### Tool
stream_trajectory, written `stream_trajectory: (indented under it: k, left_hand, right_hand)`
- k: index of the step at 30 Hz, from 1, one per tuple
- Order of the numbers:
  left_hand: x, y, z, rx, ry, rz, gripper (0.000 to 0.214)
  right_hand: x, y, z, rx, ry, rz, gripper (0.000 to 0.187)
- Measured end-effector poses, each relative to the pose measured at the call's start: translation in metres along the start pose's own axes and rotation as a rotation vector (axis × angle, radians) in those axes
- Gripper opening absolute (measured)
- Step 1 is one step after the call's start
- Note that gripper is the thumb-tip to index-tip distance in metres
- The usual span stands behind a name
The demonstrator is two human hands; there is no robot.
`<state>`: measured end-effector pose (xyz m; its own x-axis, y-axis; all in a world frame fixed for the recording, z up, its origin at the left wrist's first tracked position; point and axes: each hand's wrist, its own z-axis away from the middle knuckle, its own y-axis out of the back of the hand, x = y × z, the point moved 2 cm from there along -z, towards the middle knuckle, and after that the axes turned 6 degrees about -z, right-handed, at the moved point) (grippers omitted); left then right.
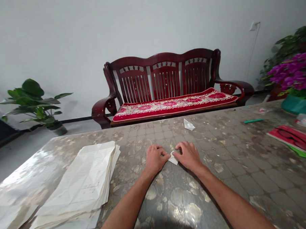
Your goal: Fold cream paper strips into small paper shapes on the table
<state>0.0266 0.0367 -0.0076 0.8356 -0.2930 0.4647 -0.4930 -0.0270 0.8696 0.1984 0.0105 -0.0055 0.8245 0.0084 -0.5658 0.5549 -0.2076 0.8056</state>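
Both my hands rest on the patterned tabletop [233,165] near its middle, pressed on a small folded piece of white paper [173,158]. My left hand [155,159] has its fingers curled and pinches the paper's left side. My right hand [188,155] covers the paper's right side with bent fingers. Most of the paper is hidden under the fingers. A finished folded white paper shape [188,124] lies farther back near the table's far edge.
A thick stack of white sheets [82,185] lies at the left. At the right are a green pen [253,121], a red booklet with glasses [291,139] and a purple flower pot [297,103]. Behind the table stand a red wooden bench [167,83] and a potted plant [38,102].
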Motion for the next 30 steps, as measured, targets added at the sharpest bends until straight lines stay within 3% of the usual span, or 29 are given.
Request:
stream_trajectory:
  k: [3, 9, 13, 17, 20, 22, 26, 30]
  left_hand:
    - [0.001, 0.0, 0.0, 0.001, -0.002, -0.004, 0.01]
    - [-0.001, -0.003, -0.001, -0.037, -0.003, -0.031, 0.012]
    - [-0.003, 0.0, -0.012, -0.11, -0.047, -0.073, 0.024]
    - [0.004, 0.009, -0.032, -0.265, -0.246, -0.063, 0.047]
    - [0.014, 0.013, -0.048, -0.419, -0.465, -0.01, 0.038]
    - [0.02, 0.012, -0.055, -0.512, -0.533, 0.011, 0.034]
    - [0.027, 0.006, -0.061, -0.578, -0.483, -0.008, 0.043]
    - [0.027, 0.005, -0.061, -0.565, -0.39, -0.009, 0.042]
  right_hand:
    - [0.002, -0.001, -0.001, -0.006, 0.003, -0.003, 0.026]
    - [0.005, -0.004, -0.003, -0.061, 0.025, 0.024, 0.022]
    - [0.003, -0.003, -0.002, -0.074, 0.051, 0.06, 0.017]
    - [0.004, -0.004, -0.001, -0.048, 0.081, 0.096, 0.014]
    - [0.009, -0.005, -0.001, -0.009, 0.066, 0.021, 0.016]
    - [0.015, -0.006, -0.003, 0.036, 0.032, -0.083, 0.019]
    - [0.027, -0.008, -0.006, 0.12, -0.012, -0.313, 0.022]
    - [0.034, -0.012, -0.008, 0.107, -0.018, -0.462, 0.024]
